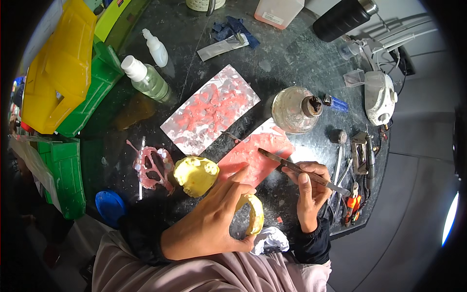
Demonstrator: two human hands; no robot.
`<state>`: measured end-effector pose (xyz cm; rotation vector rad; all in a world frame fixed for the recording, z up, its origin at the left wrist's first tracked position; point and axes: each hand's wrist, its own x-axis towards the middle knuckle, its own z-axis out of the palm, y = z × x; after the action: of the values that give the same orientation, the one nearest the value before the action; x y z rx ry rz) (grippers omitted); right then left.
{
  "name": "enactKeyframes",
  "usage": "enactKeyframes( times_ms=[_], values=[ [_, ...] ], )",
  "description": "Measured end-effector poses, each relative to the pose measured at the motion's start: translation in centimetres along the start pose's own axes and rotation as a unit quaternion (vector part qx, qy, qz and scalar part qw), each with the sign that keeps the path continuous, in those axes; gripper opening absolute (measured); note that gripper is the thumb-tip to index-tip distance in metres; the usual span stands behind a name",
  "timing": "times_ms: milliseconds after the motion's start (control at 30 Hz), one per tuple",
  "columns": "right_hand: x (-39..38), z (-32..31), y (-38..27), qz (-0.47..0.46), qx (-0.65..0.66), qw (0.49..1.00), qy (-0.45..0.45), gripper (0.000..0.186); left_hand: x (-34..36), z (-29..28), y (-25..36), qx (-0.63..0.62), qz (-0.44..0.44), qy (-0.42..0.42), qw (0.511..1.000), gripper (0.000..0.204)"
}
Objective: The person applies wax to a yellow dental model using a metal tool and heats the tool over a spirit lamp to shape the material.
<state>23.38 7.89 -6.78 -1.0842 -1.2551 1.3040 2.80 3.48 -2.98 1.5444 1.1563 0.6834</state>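
Observation:
My left hand [214, 214] grips a horseshoe-shaped yellow dental cast [256, 215] between thumb and fingers. Its stretched index finger reaches over the near edge of a pink wax sheet [255, 153]; whether it touches cannot be told. In my right hand [310, 192] is a wax knife [318, 179], held like a pen, its dark blade above the sheet. A second yellow dental cast [196, 176] lies on the table left of the sheet. Farther left sits a pink branching wax piece [154, 168] with whitish tooth-like bits, over a thin white strip.
A glass spirit burner [295, 111] stands beyond the sheet, near a blue lighter [339, 104]. A wax-smeared board [211, 111] lies to its left. Bottles [146, 80], green bins [63, 170] and a blue lid [110, 207] are at left; pliers [351, 204] and metal tools at right.

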Motion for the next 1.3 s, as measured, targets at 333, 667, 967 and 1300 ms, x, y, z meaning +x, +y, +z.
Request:
enactKeyframes(
  times_ms=[333, 667, 967, 1300],
  values=[
    [0.2, 0.2, -0.1, 0.051, -0.028, 0.998, 0.007, 0.016, 0.0, -0.3, 0.0, 0.015, 0.020, -0.017, 1.000, 0.069],
    [3.0, -0.7, -2.8, -0.120, 0.129, 0.969, 0.175, 0.021, 0.0, -0.3, -0.3, -0.027, 0.034, 0.078, 0.996, 0.074],
    [4.7, -1.0, -2.1, -0.125, 0.092, 0.973, 0.170, 0.019, -0.1, -0.5, -0.1, -0.379, 0.065, 0.218, 0.897, 0.077],
    [4.5, -1.3, -1.7, -0.133, 0.113, 0.972, 0.155, 0.019, -0.5, -1.5, 0.5, -0.423, -0.079, 0.184, 0.884, 0.064]
  ],
)
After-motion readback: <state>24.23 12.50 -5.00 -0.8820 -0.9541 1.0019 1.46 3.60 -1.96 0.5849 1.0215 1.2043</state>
